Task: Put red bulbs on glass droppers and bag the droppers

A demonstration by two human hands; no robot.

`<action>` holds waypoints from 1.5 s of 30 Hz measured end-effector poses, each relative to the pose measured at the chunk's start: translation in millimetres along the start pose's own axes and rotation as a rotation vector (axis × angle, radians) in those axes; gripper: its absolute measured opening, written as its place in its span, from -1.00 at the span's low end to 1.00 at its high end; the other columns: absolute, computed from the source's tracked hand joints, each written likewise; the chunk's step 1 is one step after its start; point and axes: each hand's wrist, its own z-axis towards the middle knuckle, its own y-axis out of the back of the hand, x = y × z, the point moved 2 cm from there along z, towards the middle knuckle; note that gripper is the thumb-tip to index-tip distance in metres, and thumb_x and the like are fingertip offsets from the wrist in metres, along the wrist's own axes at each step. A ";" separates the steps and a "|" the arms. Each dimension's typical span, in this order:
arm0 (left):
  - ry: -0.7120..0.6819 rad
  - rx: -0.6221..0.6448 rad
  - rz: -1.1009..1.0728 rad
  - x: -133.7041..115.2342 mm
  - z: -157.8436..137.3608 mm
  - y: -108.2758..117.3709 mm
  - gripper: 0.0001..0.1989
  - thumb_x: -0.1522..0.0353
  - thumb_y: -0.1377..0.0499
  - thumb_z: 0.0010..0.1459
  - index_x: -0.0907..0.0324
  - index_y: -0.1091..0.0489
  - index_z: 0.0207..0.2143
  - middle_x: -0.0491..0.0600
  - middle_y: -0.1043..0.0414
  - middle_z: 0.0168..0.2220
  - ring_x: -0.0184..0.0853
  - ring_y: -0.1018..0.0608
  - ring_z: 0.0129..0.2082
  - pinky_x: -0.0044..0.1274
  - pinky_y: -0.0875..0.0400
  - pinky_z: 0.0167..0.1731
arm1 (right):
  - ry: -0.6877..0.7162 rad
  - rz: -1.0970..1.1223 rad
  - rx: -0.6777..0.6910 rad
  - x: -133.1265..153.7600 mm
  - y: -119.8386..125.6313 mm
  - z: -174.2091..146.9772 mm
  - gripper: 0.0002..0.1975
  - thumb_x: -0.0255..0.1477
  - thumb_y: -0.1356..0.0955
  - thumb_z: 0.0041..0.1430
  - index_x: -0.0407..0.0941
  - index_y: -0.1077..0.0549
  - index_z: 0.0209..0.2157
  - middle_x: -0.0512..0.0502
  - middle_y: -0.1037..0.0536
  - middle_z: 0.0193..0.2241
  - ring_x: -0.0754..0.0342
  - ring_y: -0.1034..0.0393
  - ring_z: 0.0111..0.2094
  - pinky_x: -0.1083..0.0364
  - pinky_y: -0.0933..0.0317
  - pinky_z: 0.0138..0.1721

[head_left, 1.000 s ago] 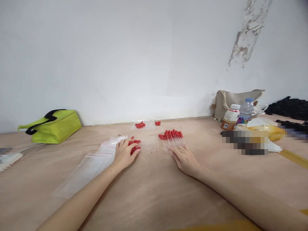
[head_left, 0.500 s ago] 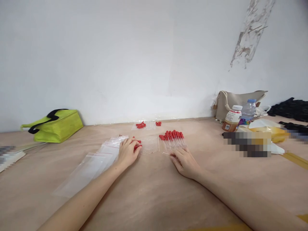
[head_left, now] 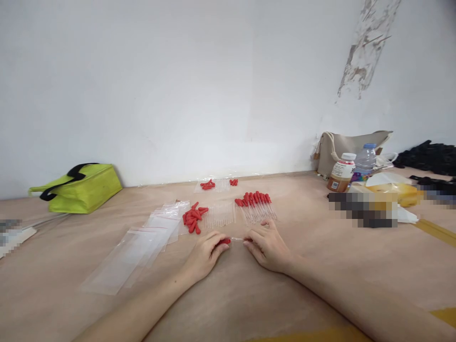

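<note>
My left hand (head_left: 210, 251) is closed on a red rubber dropper bulb (head_left: 224, 241), partly hidden by the fingers. Opposite it, my right hand (head_left: 265, 244) pinches a clear dropper tube (head_left: 236, 239), whose left end meets or nearly touches the bulb. Beyond the left hand lies a pile of loose red bulbs (head_left: 192, 218). A row of bare clear tubes (head_left: 219, 213) sits beside the pile. Just past my right hand, several droppers with red bulbs fitted (head_left: 258, 204) lie side by side, bulbs toward the wall.
Clear zip bags (head_left: 131, 256) are fanned out at left. A bag with red bulbs (head_left: 213, 185) lies near the wall. A lime-green pouch (head_left: 87, 190) stands at far left. Bottles (head_left: 344, 173), a grey bag (head_left: 356, 147) and yellow packaging (head_left: 402, 192) are at right.
My left hand has left the pile with a red bulb and come nearer and to the right. My right hand has shifted slightly nearer with the tube, which now lines up with the bulb.
</note>
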 end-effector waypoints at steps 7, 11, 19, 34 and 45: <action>-0.040 -0.023 0.006 -3.4 2.2 1.1 -0.87 0.41 -0.01 0.18 0.17 -0.34 -0.27 -0.07 -0.36 -0.31 -0.38 -0.42 -0.30 -0.55 -0.30 -0.27 | 0.005 -0.025 0.036 0.3 -0.4 0.2 -0.85 -0.49 -0.18 0.15 -0.14 -0.35 -0.39 -0.01 -0.46 -0.49 0.17 -0.24 -0.45 0.01 0.19 -0.12; -0.031 -0.009 -0.002 -5.5 2.0 2.3 -0.87 0.40 0.00 0.19 0.17 -0.34 -0.30 -0.09 -0.39 -0.34 -0.38 -0.42 -0.31 -0.56 -0.28 -0.27 | 0.015 -0.052 0.049 -1.0 -2.0 2.0 -0.83 -0.47 -0.19 0.15 -0.13 -0.37 -0.43 0.01 -0.44 -0.52 0.18 -0.24 -0.46 0.01 0.19 -0.12; -0.005 0.095 -0.007 -7.4 0.6 2.5 -0.83 0.37 0.03 0.21 0.17 -0.35 -0.33 -0.10 -0.40 -0.39 -0.40 -0.42 -0.37 -0.60 -0.28 -0.34 | 0.057 -0.001 0.073 -9.2 -7.8 5.1 -0.82 -0.49 -0.20 0.16 -0.09 -0.43 -0.34 0.01 -0.45 -0.48 0.18 -0.24 -0.43 0.03 0.19 -0.16; -0.044 0.105 0.109 -5.2 2.1 0.0 -0.78 0.32 0.04 0.20 0.20 -0.35 -0.36 -0.07 -0.39 -0.45 -0.38 -0.41 -0.44 -0.58 -0.27 -0.42 | 0.010 -0.041 0.063 7.9 -10.3 6.0 -0.79 -0.49 -0.19 0.14 -0.15 -0.39 -0.48 -0.01 -0.43 -0.55 0.21 -0.14 -0.53 0.08 0.20 -0.34; -0.199 0.117 0.165 -2.7 2.9 -3.8 -0.79 0.37 0.07 0.22 0.22 -0.33 -0.30 -0.01 -0.38 -0.39 -0.34 -0.42 -0.38 -0.54 -0.30 -0.36 | -0.054 0.022 0.157 5.9 -13.6 8.0 -0.77 -0.47 -0.18 0.17 -0.15 -0.39 -0.48 0.00 -0.48 -0.54 0.20 -0.22 -0.51 0.09 0.17 -0.33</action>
